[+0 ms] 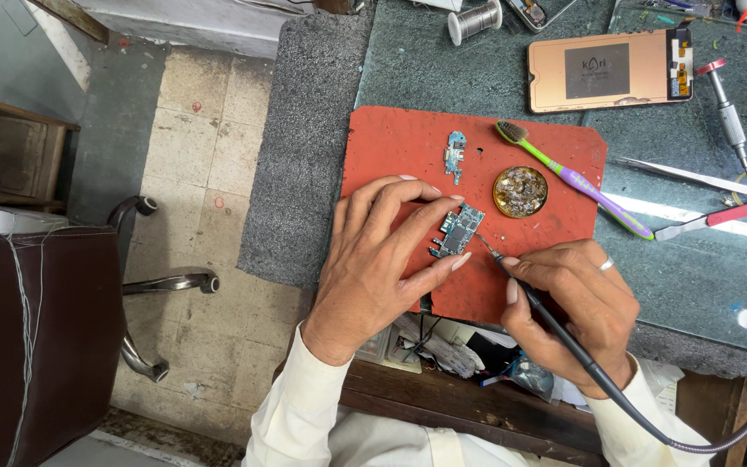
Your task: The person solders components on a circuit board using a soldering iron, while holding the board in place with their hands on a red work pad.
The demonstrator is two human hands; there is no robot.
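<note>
My left hand (380,259) pinches a small blue-green circuit board (457,232) between thumb and fingers, flat on a red work mat (408,143). My right hand (574,298) grips a black soldering iron (536,304) like a pen. Its thin tip touches the board's right edge. The iron's grey cable runs off past my right wrist toward the lower right. A second, smaller blue board piece (455,156) lies on the mat above my left fingers.
A round brass tin of solder scraps (520,191) and a green-purple toothbrush (574,180) lie on the mat. Behind are a phone back panel (609,71), solder wire spool (475,21), screwdriver (726,112), tweezers (685,176) and a red-handled tool (719,216). A chair stands at left.
</note>
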